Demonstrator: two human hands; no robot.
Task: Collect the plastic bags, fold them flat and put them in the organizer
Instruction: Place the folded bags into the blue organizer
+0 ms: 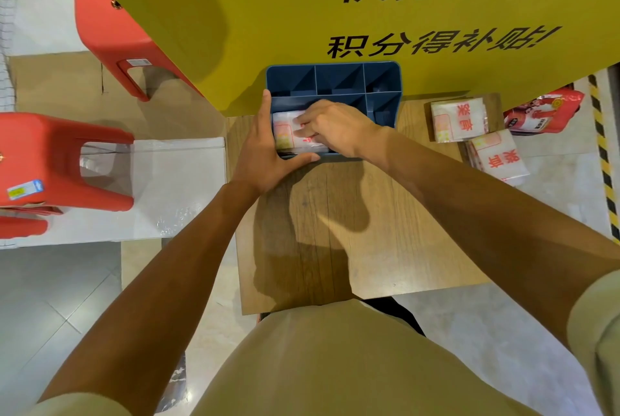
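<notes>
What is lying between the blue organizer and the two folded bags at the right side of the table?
In the head view, only bare wooden table lies between the blue organizer and the nearer folded bag; the second folded bag sits behind it.

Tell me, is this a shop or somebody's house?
Probably a shop: a big yellow promotional sign, red plastic stools still bearing stickers, and hazard-striped tape on the tiled floor.
</notes>
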